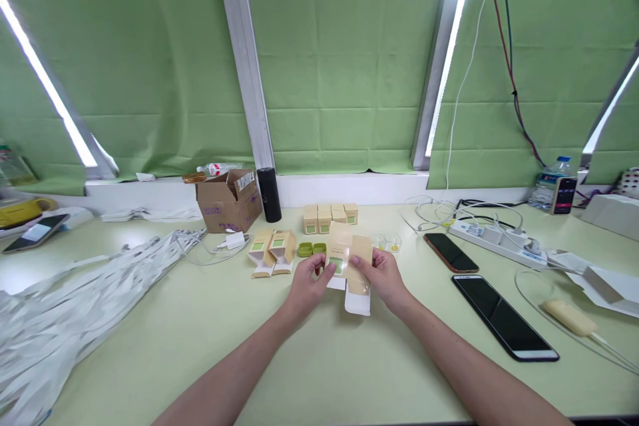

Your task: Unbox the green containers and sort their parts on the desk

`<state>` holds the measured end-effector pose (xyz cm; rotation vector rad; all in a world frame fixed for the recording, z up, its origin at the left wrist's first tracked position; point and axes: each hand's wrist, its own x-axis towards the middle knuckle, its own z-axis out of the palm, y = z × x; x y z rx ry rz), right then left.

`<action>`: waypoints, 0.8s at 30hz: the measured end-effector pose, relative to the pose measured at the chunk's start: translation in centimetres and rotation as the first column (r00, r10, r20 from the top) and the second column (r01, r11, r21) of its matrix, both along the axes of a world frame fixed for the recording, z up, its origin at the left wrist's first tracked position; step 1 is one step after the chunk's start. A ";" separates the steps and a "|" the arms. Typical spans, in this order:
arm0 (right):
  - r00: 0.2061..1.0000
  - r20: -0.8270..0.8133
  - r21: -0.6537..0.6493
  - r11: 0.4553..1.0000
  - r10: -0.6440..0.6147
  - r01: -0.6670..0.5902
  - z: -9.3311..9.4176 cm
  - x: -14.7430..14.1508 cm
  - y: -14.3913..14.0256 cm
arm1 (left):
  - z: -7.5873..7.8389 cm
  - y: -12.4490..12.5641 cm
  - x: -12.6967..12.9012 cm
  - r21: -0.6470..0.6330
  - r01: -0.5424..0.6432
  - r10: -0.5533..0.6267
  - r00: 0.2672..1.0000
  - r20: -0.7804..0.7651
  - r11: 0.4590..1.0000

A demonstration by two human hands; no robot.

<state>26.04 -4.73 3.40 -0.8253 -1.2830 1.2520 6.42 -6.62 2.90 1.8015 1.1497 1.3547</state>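
A small tan carton (pixel 343 254) with a green square on its face is held above the pale green table (pixel 319 359), near the middle of the view. It is gripped from both sides: the fingers of the left hand (pixel 308 285) are closed on its left edge, and the fingers of the right hand (pixel 382 277) are closed on its right edge. The carton is unfolded, with a white flap (pixel 357 301) hanging below the right hand.

Two more open cartons (pixel 272 251) lie just left of the hands, and two small green lids (pixel 311 249) are seen between them and the held carton. A row of closed tan boxes (pixel 329 217) stands behind, near the wall. A brown cardboard box (pixel 228 201) and a black cylinder (pixel 269 194) stand further left. A heap of white strips (pixel 74 293) is spread over the left of the table. Two phones (pixel 504 316) and a power strip (pixel 492 237) lie on the right.
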 end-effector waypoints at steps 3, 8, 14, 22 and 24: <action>1.000 0.022 0.036 0.999 -0.001 0.000 -0.1 -0.1 -0.1 | 0.1 0.1 -0.2 0.009 0.005 -0.005 1.000 0.021 1.000; 1.000 -0.008 0.170 0.985 -0.019 0.020 -0.3 0.5 0.0 | 0.6 -0.2 -0.4 0.169 -0.053 0.042 0.997 0.067 0.984; 0.974 -0.097 0.221 0.950 -0.205 0.222 -0.2 1.0 0.7 | 1.8 -0.3 -1.3 0.773 -0.114 0.283 0.955 -0.088 0.624; 0.940 -0.121 0.084 0.940 -0.320 0.331 -2.0 1.1 2.5 | 3.2 -0.5 -2.7 0.952 0.122 0.543 0.798 -0.262 0.281; 0.936 -0.110 0.076 0.936 -0.335 0.344 -2.4 1.2 2.9 | 3.4 -0.7 -2.6 0.957 0.124 0.565 0.785 -0.256 0.261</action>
